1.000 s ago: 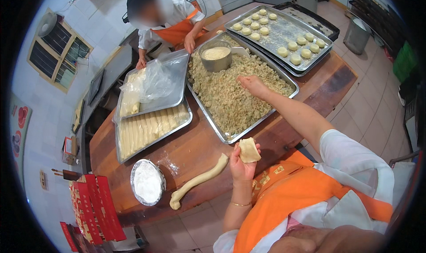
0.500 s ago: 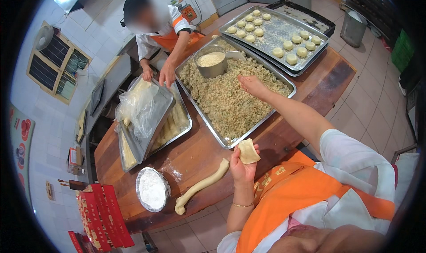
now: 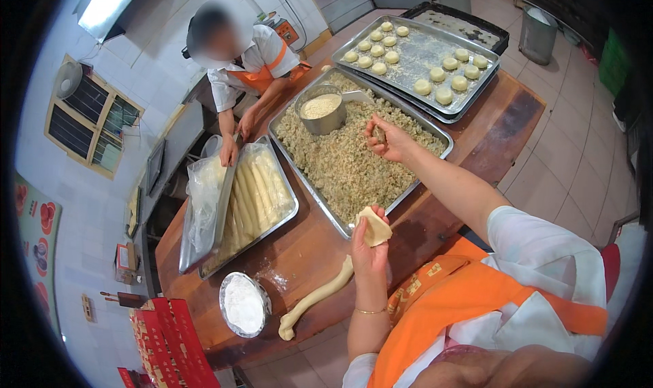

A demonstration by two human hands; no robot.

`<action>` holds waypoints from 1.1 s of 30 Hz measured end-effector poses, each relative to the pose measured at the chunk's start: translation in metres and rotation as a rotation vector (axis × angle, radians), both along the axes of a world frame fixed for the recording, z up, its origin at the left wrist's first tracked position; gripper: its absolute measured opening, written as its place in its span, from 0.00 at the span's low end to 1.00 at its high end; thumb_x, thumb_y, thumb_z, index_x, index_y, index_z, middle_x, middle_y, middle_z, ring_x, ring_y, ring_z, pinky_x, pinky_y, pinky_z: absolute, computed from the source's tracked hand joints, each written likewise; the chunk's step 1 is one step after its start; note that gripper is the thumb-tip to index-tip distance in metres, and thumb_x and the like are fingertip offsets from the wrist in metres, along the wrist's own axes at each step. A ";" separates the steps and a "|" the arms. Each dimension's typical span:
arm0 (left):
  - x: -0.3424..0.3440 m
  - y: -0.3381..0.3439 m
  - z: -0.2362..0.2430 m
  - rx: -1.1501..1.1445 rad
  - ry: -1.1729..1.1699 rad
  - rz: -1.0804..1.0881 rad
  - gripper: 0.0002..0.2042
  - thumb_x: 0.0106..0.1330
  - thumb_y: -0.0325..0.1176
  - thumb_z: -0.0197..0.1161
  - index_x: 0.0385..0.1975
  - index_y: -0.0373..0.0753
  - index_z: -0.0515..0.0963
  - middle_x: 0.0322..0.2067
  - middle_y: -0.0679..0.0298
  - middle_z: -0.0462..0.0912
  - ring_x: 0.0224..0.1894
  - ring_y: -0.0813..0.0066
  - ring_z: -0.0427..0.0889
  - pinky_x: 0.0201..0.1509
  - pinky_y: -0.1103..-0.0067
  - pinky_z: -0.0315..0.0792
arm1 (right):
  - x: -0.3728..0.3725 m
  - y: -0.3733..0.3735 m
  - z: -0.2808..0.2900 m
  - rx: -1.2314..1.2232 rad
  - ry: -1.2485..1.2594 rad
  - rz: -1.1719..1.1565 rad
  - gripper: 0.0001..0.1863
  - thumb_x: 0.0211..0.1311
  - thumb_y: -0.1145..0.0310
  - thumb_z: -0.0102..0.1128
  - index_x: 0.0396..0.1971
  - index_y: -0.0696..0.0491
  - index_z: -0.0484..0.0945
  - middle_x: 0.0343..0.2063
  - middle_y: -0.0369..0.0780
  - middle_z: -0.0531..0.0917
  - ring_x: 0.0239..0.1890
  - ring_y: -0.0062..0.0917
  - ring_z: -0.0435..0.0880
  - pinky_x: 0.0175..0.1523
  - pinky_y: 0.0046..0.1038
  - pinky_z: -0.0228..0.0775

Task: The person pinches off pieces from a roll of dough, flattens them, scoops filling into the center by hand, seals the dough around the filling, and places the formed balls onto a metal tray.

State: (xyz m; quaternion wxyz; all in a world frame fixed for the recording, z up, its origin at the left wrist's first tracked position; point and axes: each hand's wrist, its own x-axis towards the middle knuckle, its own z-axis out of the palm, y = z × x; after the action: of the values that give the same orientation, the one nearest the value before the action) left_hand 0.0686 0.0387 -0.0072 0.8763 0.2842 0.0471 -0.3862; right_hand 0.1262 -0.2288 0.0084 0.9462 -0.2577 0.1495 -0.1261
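Nearest, the person's orange apron met the near edge of the wooden bench. The left hand, raised just off the near side of the filling tray, held a flat piece of dough against its palm, fingers curled behind it and thumb at its edge. To the left of that hand a dough rope lay slantwise on the bench, and farther left stood a round bowl of white powder, near some red boxes at the near left. Beyond the left hand, the right hand was over the right part of the tray, its fingers closed around a small clump of filling. Loose crumbly filling spread across that tray, and toward its far end a metal pot of pale crumbs rested in it. To the left, a tray of dough strips sat partly under a tilted tray with clear plastic along it; a co-worker's hands gripped that tilted tray's far end. At the far right, a tray of dough rounds bore two separate groups, with a dark tray beyond it.
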 end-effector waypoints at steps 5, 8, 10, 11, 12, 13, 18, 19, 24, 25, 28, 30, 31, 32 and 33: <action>0.013 -0.032 0.025 0.048 0.021 0.129 0.16 0.73 0.37 0.57 0.54 0.34 0.70 0.51 0.54 0.79 0.53 0.60 0.80 0.59 0.65 0.76 | 0.001 0.005 -0.007 -0.326 0.051 -0.036 0.26 0.75 0.43 0.41 0.23 0.47 0.63 0.14 0.28 0.62 0.12 0.15 0.52 0.17 0.20 0.43; 0.041 -0.057 0.008 -0.010 -0.001 0.178 0.16 0.76 0.38 0.51 0.55 0.32 0.69 0.52 0.53 0.77 0.54 0.58 0.79 0.59 0.62 0.76 | -0.003 0.003 -0.006 -0.381 -0.008 0.022 0.23 0.75 0.46 0.44 0.24 0.48 0.66 0.16 0.30 0.65 0.14 0.17 0.57 0.21 0.22 0.51; 0.074 -0.073 -0.029 -0.090 -0.031 0.134 0.17 0.78 0.38 0.47 0.56 0.31 0.68 0.54 0.52 0.76 0.55 0.56 0.78 0.60 0.59 0.75 | -0.001 0.007 -0.004 -0.418 -0.047 -0.003 0.21 0.75 0.48 0.47 0.28 0.49 0.69 0.20 0.32 0.71 0.19 0.18 0.65 0.28 0.23 0.60; 0.058 -0.084 0.024 0.039 0.080 0.172 0.18 0.76 0.29 0.47 0.61 0.27 0.64 0.56 0.50 0.73 0.59 0.63 0.75 0.66 0.72 0.69 | -0.003 0.014 0.002 -0.460 -0.025 -0.077 0.20 0.74 0.48 0.48 0.30 0.50 0.72 0.23 0.34 0.74 0.23 0.19 0.70 0.33 0.24 0.63; 0.064 -0.091 0.016 0.058 -0.103 0.113 0.18 0.76 0.29 0.47 0.61 0.27 0.64 0.56 0.49 0.73 0.59 0.62 0.74 0.66 0.73 0.69 | -0.004 0.016 0.005 -0.502 -0.002 -0.152 0.20 0.73 0.49 0.50 0.33 0.51 0.74 0.26 0.36 0.77 0.27 0.20 0.74 0.38 0.24 0.67; 0.069 -0.095 0.008 0.067 -0.300 0.055 0.18 0.76 0.29 0.46 0.61 0.27 0.64 0.56 0.49 0.73 0.59 0.62 0.74 0.67 0.73 0.69 | -0.006 -0.002 -0.007 -0.852 -0.077 -0.065 0.17 0.73 0.53 0.52 0.46 0.52 0.76 0.42 0.39 0.82 0.47 0.24 0.77 0.57 0.30 0.67; 0.103 -0.139 0.008 0.069 0.127 0.101 0.20 0.80 0.41 0.42 0.62 0.33 0.62 0.58 0.54 0.70 0.59 0.60 0.74 0.64 0.64 0.72 | -0.025 0.026 0.005 -1.658 -0.054 -0.169 0.28 0.73 0.42 0.43 0.62 0.45 0.72 0.63 0.38 0.74 0.75 0.34 0.52 0.76 0.49 0.29; 0.095 -0.139 0.026 0.104 0.034 0.028 0.21 0.79 0.44 0.42 0.64 0.37 0.60 0.59 0.55 0.67 0.60 0.63 0.73 0.65 0.62 0.70 | -0.029 0.030 0.002 -1.773 -0.040 -0.177 0.29 0.73 0.41 0.41 0.62 0.44 0.72 0.64 0.39 0.73 0.76 0.35 0.51 0.76 0.50 0.26; 0.096 -0.136 0.012 0.221 0.074 0.124 0.17 0.77 0.42 0.50 0.58 0.39 0.69 0.50 0.60 0.75 0.55 0.69 0.75 0.57 0.68 0.72 | -0.040 0.031 0.010 -1.999 0.050 -0.275 0.19 0.68 0.59 0.58 0.57 0.44 0.78 0.52 0.46 0.78 0.63 0.36 0.69 0.68 0.46 0.56; 0.098 -0.135 0.006 0.252 0.036 0.132 0.16 0.76 0.41 0.52 0.56 0.39 0.71 0.48 0.62 0.76 0.53 0.71 0.76 0.55 0.69 0.72 | -0.039 0.029 0.012 -1.873 0.029 -0.205 0.18 0.65 0.63 0.61 0.54 0.46 0.80 0.49 0.45 0.78 0.58 0.35 0.72 0.62 0.42 0.61; 0.103 -0.133 -0.007 0.164 -0.085 0.048 0.12 0.74 0.36 0.56 0.52 0.39 0.75 0.44 0.65 0.79 0.46 0.73 0.77 0.48 0.73 0.70 | -0.035 0.023 0.017 -1.594 -0.012 -0.110 0.16 0.58 0.71 0.67 0.47 0.50 0.83 0.40 0.43 0.80 0.44 0.32 0.80 0.48 0.32 0.73; 0.103 -0.135 -0.009 0.168 -0.138 0.060 0.12 0.74 0.36 0.56 0.52 0.39 0.74 0.44 0.65 0.79 0.45 0.74 0.77 0.49 0.73 0.71 | -0.034 0.024 0.017 -1.547 -0.010 -0.183 0.13 0.55 0.72 0.69 0.42 0.52 0.83 0.37 0.41 0.81 0.39 0.31 0.82 0.42 0.28 0.75; 0.102 -0.134 -0.010 0.172 -0.162 0.069 0.12 0.74 0.36 0.56 0.52 0.38 0.74 0.44 0.65 0.78 0.45 0.74 0.77 0.49 0.73 0.71 | -0.034 0.027 0.016 -1.542 -0.014 -0.196 0.12 0.55 0.72 0.69 0.40 0.53 0.83 0.36 0.41 0.81 0.38 0.31 0.81 0.43 0.29 0.75; 0.102 -0.131 -0.011 0.193 -0.183 0.087 0.13 0.74 0.36 0.56 0.52 0.37 0.74 0.45 0.64 0.79 0.46 0.73 0.77 0.50 0.72 0.71 | -0.034 0.030 0.014 -1.536 -0.019 -0.209 0.10 0.54 0.73 0.69 0.38 0.53 0.83 0.35 0.41 0.81 0.38 0.31 0.81 0.44 0.30 0.75; 0.103 -0.128 -0.012 0.215 -0.204 0.106 0.13 0.74 0.36 0.56 0.52 0.37 0.73 0.45 0.63 0.79 0.46 0.72 0.77 0.50 0.72 0.71 | -0.034 0.034 0.012 -1.531 -0.024 -0.221 0.09 0.54 0.73 0.69 0.36 0.54 0.83 0.34 0.41 0.80 0.38 0.31 0.81 0.44 0.32 0.75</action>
State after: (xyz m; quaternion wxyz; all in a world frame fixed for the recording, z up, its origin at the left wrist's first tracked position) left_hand 0.1711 -0.0892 -0.0189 0.8602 0.4112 0.0140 -0.3013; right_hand 0.0923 -0.1948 0.0203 0.4880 -0.8222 0.0354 -0.2910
